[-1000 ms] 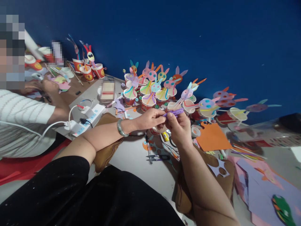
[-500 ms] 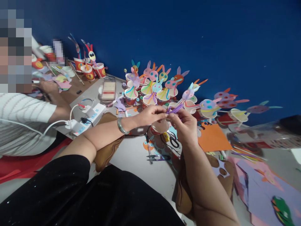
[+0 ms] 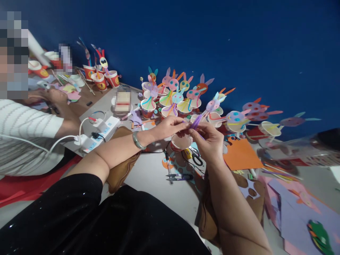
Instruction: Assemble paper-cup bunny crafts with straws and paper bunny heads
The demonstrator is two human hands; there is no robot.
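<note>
Between my two hands is a folded purple strip (image 3: 196, 122), whose material I cannot make out. My left hand (image 3: 170, 127), with a bangle at the wrist, pinches its left end. My right hand (image 3: 211, 140) has thumb and fingers closed on its other side. Just below my fingertips a paper cup (image 3: 181, 143) stands on the table, its upper part partly covered by the hands. Beneath it lie black-handled scissors (image 3: 197, 158), a yellow tool (image 3: 188, 153) and small thread snips (image 3: 179, 177).
Paper cups with bunny-faced figures (image 3: 177, 97) line the blue wall. Left are a power strip (image 3: 102, 134) and a co-worker's arm (image 3: 34, 117). On the right lie orange paper (image 3: 241, 154), purple sheets (image 3: 305, 223) and a clear bottle (image 3: 300, 152) on its side.
The purple strip has tilted from nearly flat to more upright, its loops drawn closer together between my fingers. My hands have barely shifted. The co-worker's hand at the left has moved slightly.
</note>
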